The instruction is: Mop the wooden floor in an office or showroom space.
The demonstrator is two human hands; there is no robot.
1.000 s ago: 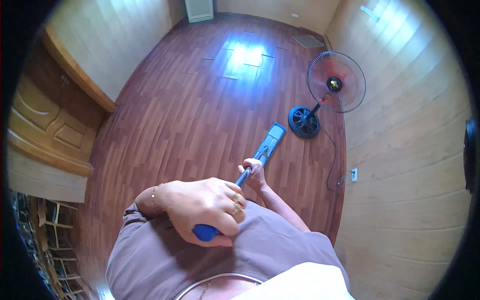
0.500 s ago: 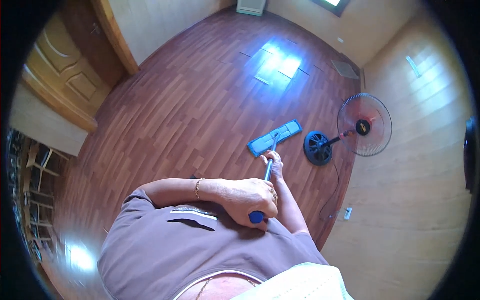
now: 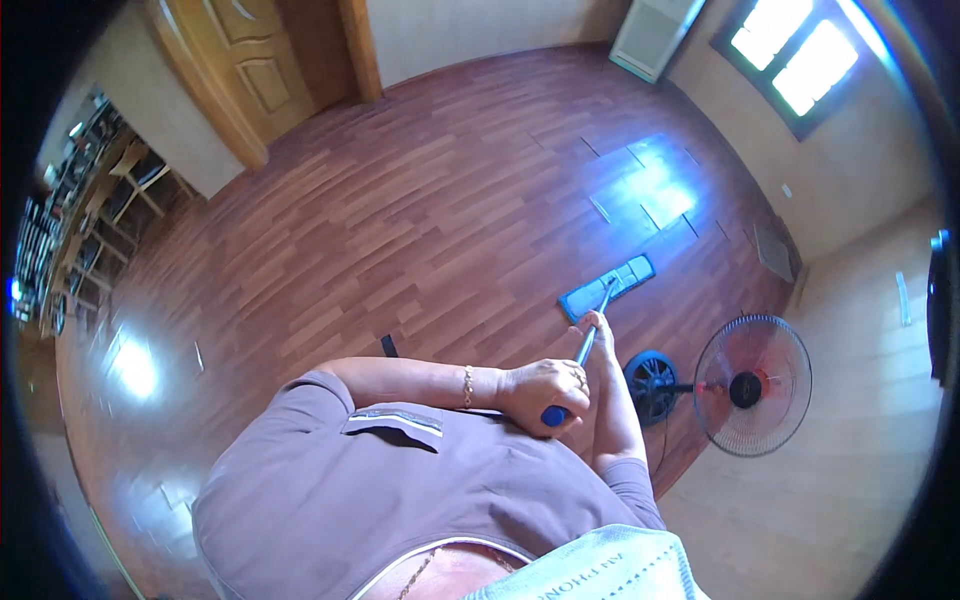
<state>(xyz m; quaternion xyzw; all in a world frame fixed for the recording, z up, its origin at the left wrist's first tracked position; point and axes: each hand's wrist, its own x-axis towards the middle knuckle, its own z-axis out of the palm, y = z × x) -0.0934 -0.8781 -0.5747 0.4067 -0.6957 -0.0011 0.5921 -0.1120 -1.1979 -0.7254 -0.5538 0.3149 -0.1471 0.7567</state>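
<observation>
A flat mop (image 3: 608, 287) with a rectangular blue head lies on the wood-look floor, its handle rising toward my chest. My left hand (image 3: 543, 390), with a bracelet at its wrist, wraps round the top of the handle. The blue end cap sticks out beneath its fingers. Lower on the handle, my right hand (image 3: 599, 336) grips the shaft, with that arm stretched forward.
A standing fan (image 3: 752, 388) with a round black base is close by my right arm. A wooden door (image 3: 262, 75) and several chairs (image 3: 130, 185) line the left side. A tall white cabinet-like unit (image 3: 655, 38) and a window (image 3: 795, 60) are at the far right.
The mop head has slid forward, past the fan base and closer to the bright reflection. My view has turned, bringing the window and chairs further into sight. Both hands keep their hold.
</observation>
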